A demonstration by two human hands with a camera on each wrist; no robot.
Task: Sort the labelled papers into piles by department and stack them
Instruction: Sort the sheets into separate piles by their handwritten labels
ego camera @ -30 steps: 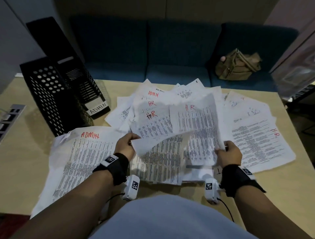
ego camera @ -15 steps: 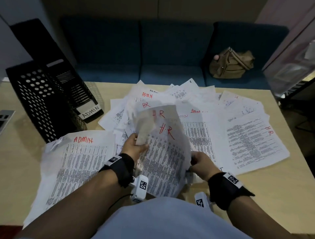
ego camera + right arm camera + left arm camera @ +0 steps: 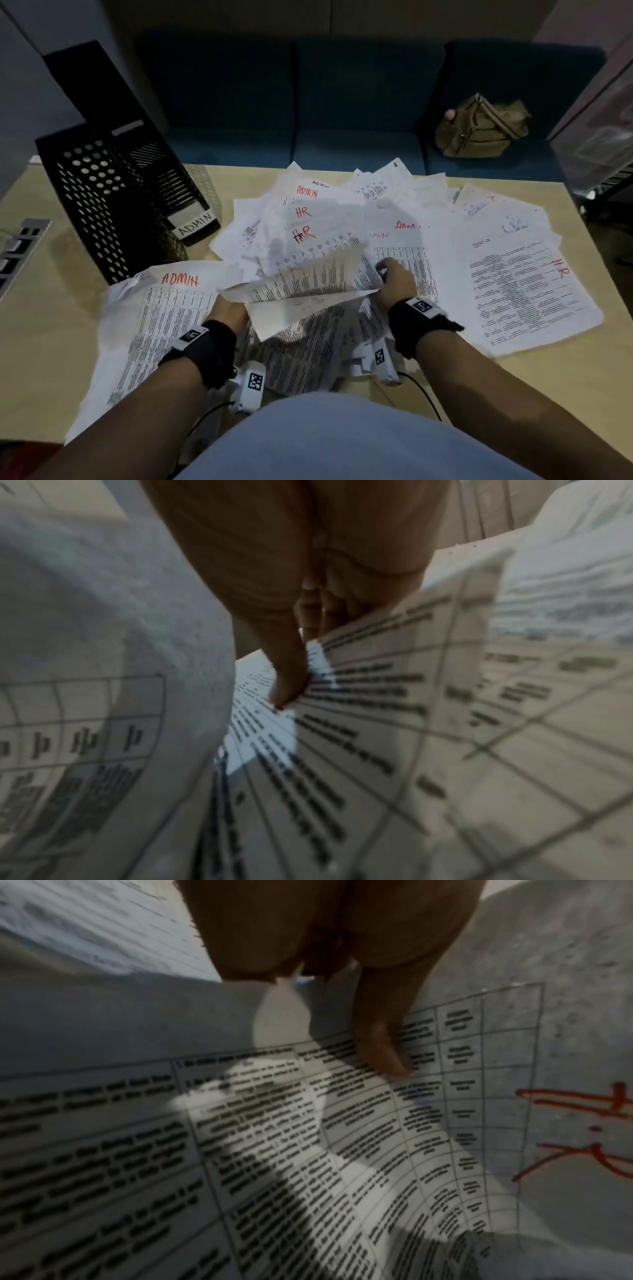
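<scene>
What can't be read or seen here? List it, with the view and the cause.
- Lifted sheets, head view: their label is hidden, the tops curl away.
- Left hand, head view: fingers hidden under those sheets.
- Printed text, both wrist views: blurred.
- Red lettering, left wrist view: cut by the right edge.
- Perforated black tray, head view: label unseen; only the neighbouring tray's ADMIN label shows.

Bare table (image 3: 534,387) lies right and near; black file trays (image 3: 113,209) wall off the far left.
</scene>
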